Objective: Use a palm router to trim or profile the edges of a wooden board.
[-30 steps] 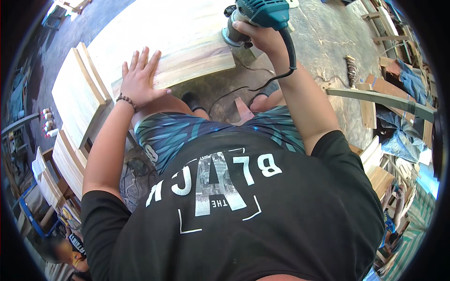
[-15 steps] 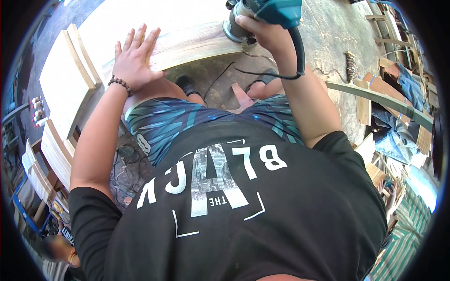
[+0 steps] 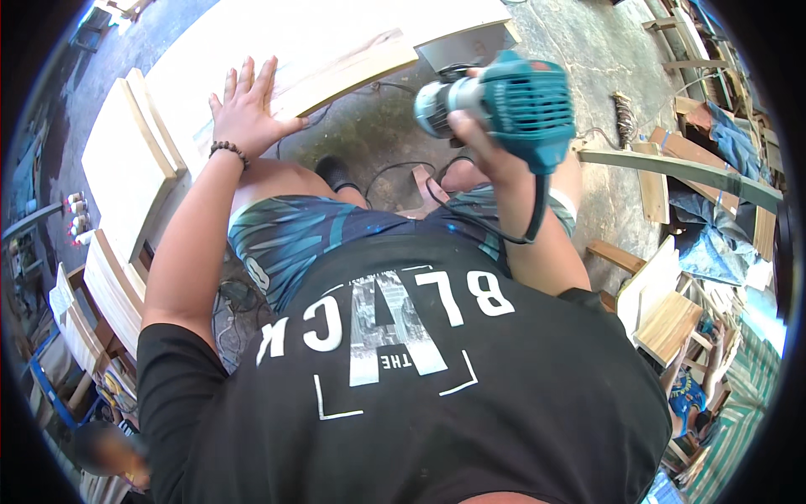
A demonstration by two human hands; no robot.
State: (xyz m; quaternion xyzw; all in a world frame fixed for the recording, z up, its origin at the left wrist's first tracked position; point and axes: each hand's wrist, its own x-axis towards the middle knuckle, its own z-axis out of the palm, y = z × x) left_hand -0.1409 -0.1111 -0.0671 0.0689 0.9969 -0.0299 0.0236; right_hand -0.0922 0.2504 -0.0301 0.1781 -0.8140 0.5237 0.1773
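My right hand (image 3: pixel 485 144) is wrapped round a teal trim router (image 3: pixel 531 109). The router lies tilted on its side, apart from the pale wooden panel (image 3: pixel 332 59) and right of its near edge. From the motor end a black cord (image 3: pixel 540 202) loops down past my right forearm. My left hand (image 3: pixel 249 111) rests flat on the panel at its near left, fingers spread, thumb by the edge. Glare washes out much of the panel's top. Some of my right fingers are hidden behind the tool.
Pale boards (image 3: pixel 126 164) stand at the left, with several small bottles (image 3: pixel 78 217) beyond. A long timber strip (image 3: pixel 680 175) juts in at the right, near wood offcuts and blue cloth (image 3: pixel 714 239). Other people (image 3: pixel 688 399) are at lower right and lower left.
My right hand has drawn the router off the panel's near edge, back toward me and to the right, tipping it over. My left hand stays on the panel.
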